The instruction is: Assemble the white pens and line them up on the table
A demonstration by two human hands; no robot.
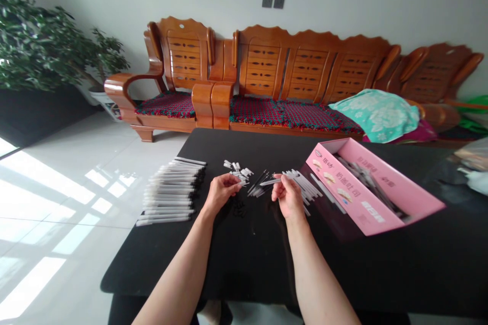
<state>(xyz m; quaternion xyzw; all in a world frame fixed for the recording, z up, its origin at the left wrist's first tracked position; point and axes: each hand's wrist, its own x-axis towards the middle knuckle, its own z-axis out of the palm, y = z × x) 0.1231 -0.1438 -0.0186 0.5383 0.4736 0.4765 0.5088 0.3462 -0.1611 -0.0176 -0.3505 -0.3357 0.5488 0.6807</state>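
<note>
- Hands, 2. Left hand [222, 191]: fingertips pinched together at the small white plastic caps [236, 166]; cannot tell whether 1 is gripped. Right hand [290, 197]: grasping 1 slim pale pen barrel [270, 182], its free end directed left.
- Caps: more than 5, loose pile beyond and beside the left hand.
- Slim white pens with black ends [165, 203]: 1 row, more than 10, overlapping, at the left of the glossy black surface [247, 254].
- Thin dark rods [259, 183]: 1 bunch, several, between the hands.
- White tubes [309, 188]: 1 group, more than 5, beside the right hand.
- Tiny black pieces [239, 208]: 1 cluster, uncountable, near the left hand.
- Pink open cardboard box [354, 200]: 1, at right, holding dark slender pieces [368, 180], uncountable.
- Turquoise towel with white flowers [381, 114]: 1, on a reddish-brown wooden settee [267, 61].
</note>
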